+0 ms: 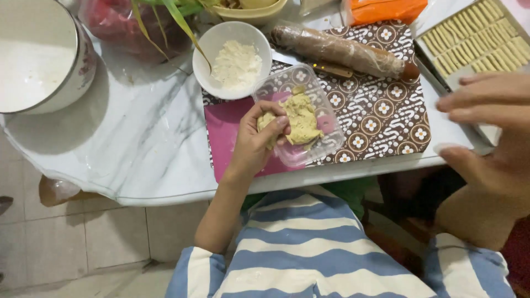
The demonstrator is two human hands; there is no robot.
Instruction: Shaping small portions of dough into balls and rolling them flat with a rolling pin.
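Note:
My left hand (258, 138) reaches into a clear plastic tub (326, 144) and pinches a lump off the yellowish dough (305, 118) inside it. The tub lies on a patterned brown and magenta mat (381, 116). My right hand (486, 138) hovers close to the camera at the right, fingers spread and nothing in it. It is above the table's right edge, near a tray of cut dough strips (475, 38).
A white bowl of flour (234, 60) stands behind the tub. A plastic-wrapped rolling pin (342, 51) lies on the mat. A big white enamel pot (38, 55) sits at the far left of the marble table (138, 143). An orange packet (386, 10) is at the back.

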